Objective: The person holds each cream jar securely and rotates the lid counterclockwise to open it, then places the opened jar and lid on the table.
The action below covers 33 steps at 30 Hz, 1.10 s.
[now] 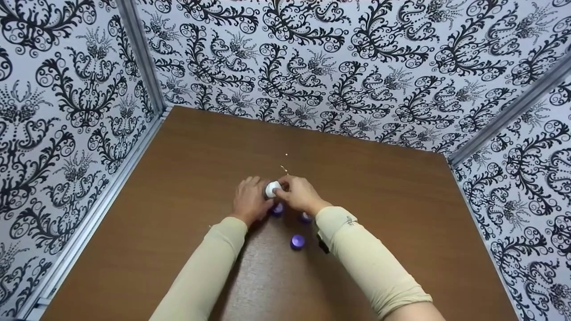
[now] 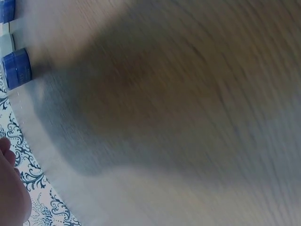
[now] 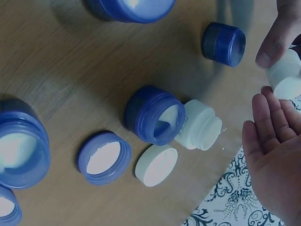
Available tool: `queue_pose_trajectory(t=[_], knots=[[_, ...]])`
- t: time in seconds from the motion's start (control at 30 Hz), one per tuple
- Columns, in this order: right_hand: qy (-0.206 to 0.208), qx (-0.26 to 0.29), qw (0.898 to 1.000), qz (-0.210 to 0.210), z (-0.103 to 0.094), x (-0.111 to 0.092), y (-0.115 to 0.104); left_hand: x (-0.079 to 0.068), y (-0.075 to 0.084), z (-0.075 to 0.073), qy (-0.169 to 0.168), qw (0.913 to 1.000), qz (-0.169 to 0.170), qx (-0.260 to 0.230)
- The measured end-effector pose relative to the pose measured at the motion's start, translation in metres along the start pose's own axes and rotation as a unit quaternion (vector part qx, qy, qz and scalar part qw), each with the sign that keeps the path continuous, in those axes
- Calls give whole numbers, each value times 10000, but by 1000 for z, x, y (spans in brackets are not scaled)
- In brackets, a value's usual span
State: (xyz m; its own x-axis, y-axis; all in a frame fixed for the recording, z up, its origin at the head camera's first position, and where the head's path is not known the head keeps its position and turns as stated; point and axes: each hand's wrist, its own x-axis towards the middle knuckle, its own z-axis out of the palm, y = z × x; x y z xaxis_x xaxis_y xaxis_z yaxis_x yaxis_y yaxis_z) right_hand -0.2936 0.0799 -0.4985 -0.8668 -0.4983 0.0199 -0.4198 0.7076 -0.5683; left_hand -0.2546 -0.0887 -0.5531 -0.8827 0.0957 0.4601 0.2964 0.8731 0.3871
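Observation:
In the head view my right hand (image 1: 302, 194) pinches a small white bottle (image 1: 272, 190) between thumb and fingers. The right wrist view shows that white bottle (image 3: 286, 77) at the right edge, between the thumb and the fingers of the right hand (image 3: 277, 169). My left hand (image 1: 250, 198) lies close beside the bottle, fingers pointing forward; whether it grips anything is hidden. Only part of the left hand (image 2: 13, 193) shows in its wrist view. Just below the hands sits a purple jar (image 1: 277, 209), which looks blue in the wrist views.
Another purple jar (image 1: 306, 217) and a purple round piece (image 1: 297, 242) stand nearer. On the right wrist side are an open blue jar (image 3: 157, 117), a white bottle (image 3: 202, 125), a blue lid (image 3: 104, 157) and a white lid (image 3: 156, 165). Patterned walls (image 1: 312, 67) enclose the brown table (image 1: 200, 151).

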Motion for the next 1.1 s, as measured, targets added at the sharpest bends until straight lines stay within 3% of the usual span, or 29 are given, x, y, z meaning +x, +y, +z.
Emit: queue_pose_trajectory(t=[0.87,1.1], knots=[[123,-318,9961,-819,-1,2,6,6,-7,2,194,9986,296,-395],[77,-681,9908,-1171,-1,1,10,4,-8,2,107,9986,362,-361]])
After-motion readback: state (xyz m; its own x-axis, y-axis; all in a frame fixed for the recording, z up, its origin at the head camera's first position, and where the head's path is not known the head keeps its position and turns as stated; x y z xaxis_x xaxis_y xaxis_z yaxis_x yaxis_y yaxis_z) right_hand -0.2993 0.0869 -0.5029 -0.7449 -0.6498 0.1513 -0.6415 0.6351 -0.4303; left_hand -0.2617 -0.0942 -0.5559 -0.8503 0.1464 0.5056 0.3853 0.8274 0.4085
